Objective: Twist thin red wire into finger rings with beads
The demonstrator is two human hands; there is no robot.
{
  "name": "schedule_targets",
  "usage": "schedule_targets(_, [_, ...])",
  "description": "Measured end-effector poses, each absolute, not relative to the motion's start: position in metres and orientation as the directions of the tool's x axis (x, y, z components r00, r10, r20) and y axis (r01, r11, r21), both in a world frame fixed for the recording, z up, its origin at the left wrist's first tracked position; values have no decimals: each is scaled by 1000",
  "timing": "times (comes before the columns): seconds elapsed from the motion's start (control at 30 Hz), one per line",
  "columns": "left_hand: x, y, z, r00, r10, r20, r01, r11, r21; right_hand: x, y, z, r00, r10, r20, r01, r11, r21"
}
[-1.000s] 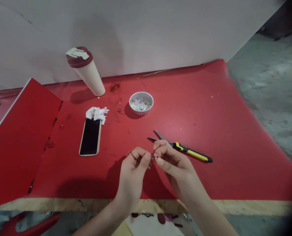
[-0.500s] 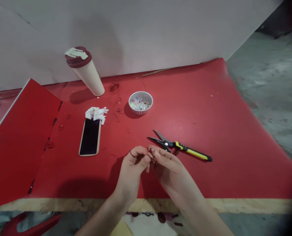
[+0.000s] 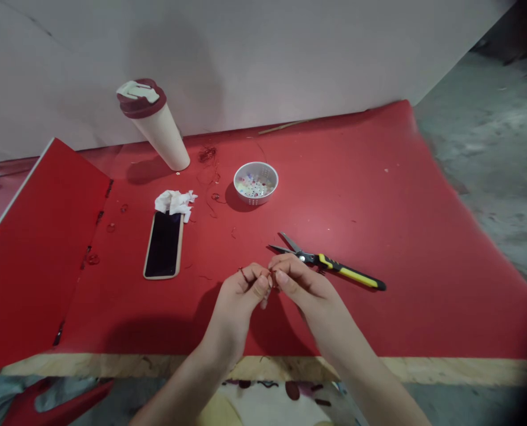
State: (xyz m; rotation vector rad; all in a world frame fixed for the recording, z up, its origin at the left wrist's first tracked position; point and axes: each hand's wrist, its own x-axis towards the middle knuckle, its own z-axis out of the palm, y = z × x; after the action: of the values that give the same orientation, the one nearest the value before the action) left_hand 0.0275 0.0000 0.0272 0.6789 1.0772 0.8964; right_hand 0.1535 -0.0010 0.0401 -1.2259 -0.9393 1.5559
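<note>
My left hand [image 3: 237, 296] and my right hand [image 3: 310, 290] meet above the front middle of the red table, both closed in a pinch. Between their fingertips is a bit of thin red string [image 3: 273, 280], mostly covered by the fingers. A thin reddish ring [image 3: 243, 274] circles a finger of my left hand. Just beyond my right hand lie scissors [image 3: 341, 270] with black-and-yellow handles, blades apart and partly hidden by the hand. Farther back stands a small white perforated bowl [image 3: 256, 200] with several tiny beads [image 3: 253, 185] in it.
A phone [image 3: 163, 245] lies at left, touching crumpled tissue [image 3: 175, 203]. Behind it stands a cream tumbler [image 3: 163, 136] with a dark red lid. Tangled red string [image 3: 207, 155] and small loops are scattered nearby. A red hinged panel [image 3: 37, 254] rises at far left; a wall [image 3: 290, 59] backs the table.
My right hand's fingers have shifted slightly, now covering more of the scissors' near handle. Both hands still pinch together at the same spot. The view has tilted a little.
</note>
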Motion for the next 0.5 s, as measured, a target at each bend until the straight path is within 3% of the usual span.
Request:
schedule_targets(0.17, [20,4,35,296,845,-446,-258,520,814,157,-3,44,-45,976,-211,-108,-215,-971])
schedule_targets(0.27, [17,6,41,377,808,-453,-324,573,753,156,-4,44,-116,960,-254,-258,-276,-926])
schedule_targets(0.4, [18,6,47,365,817,-447,-424,573,701,153,-6,40,-220,917,-332,-521,-398,-755])
schedule_targets(0.5, [20,5,48,339,837,-430,-434,545,717,151,-7,36,-236,908,-346,-540,-418,-730])
